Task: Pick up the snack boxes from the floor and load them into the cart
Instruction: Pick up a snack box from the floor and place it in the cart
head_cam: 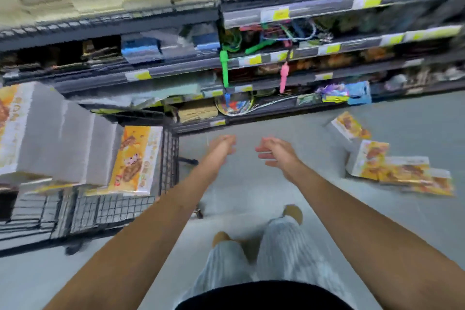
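Note:
Several yellow-and-white snack boxes [392, 166] lie scattered on the grey floor at the right, one more box [351, 126] a little farther off. At the left stands a black wire cart [105, 211] with several of the same boxes stacked in it [137, 161]. Both my arms reach forward over the bare floor between cart and boxes. My left hand [222, 145] and my right hand [275, 151] hold nothing, fingers loosely apart. The whole view is blurred by motion.
Dark store shelving [251, 63] with yellow price tags runs across the back, full of goods; skipping ropes with green and pink handles hang from it. My legs and tan shoes [293, 212] show below. Open floor lies between the cart and the scattered boxes.

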Motion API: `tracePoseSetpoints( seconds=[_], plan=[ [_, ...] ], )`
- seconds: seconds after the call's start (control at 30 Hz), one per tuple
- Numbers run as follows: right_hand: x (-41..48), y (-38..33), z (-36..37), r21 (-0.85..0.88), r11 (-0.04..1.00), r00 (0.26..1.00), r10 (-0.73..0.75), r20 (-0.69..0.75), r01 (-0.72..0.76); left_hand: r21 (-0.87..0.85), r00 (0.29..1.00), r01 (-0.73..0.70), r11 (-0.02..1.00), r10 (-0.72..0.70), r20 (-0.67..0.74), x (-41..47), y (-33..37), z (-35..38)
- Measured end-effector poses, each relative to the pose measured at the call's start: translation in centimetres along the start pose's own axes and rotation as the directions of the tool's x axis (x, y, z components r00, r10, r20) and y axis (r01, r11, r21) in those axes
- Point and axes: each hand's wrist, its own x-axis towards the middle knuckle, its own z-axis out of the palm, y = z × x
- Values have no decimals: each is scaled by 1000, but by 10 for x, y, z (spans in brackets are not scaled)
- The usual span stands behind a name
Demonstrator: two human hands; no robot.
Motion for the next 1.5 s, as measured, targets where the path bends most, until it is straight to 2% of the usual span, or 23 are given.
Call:
tracePoseSetpoints(
  seconds=[0.27,0.43,0.63,0.8,1.03,1.3,1.5],
  plan=[
    [-11,38,-200,233,972,975,78,-207,-28,242,968,-74,967,12,250,-8,48,207],
    [-12,67,-317,341,938,948,160,-276,-59,316,940,-90,945,-24,341,-12,64,339],
    [-12,89,-424,433,898,918,235,-320,-79,400,913,-105,911,-71,402,-14,74,446],
    [-4,99,-479,494,867,896,266,-356,-62,455,911,-114,883,-90,402,-2,84,500],
    [46,95,-538,550,826,871,353,-342,-119,522,894,-92,848,-161,418,57,114,567],
    [165,58,-612,569,810,823,415,-387,-141,541,879,16,841,-270,393,170,171,655],
    [263,53,-655,531,824,805,444,-394,-195,542,872,88,836,-327,363,247,178,714]
  ],
)
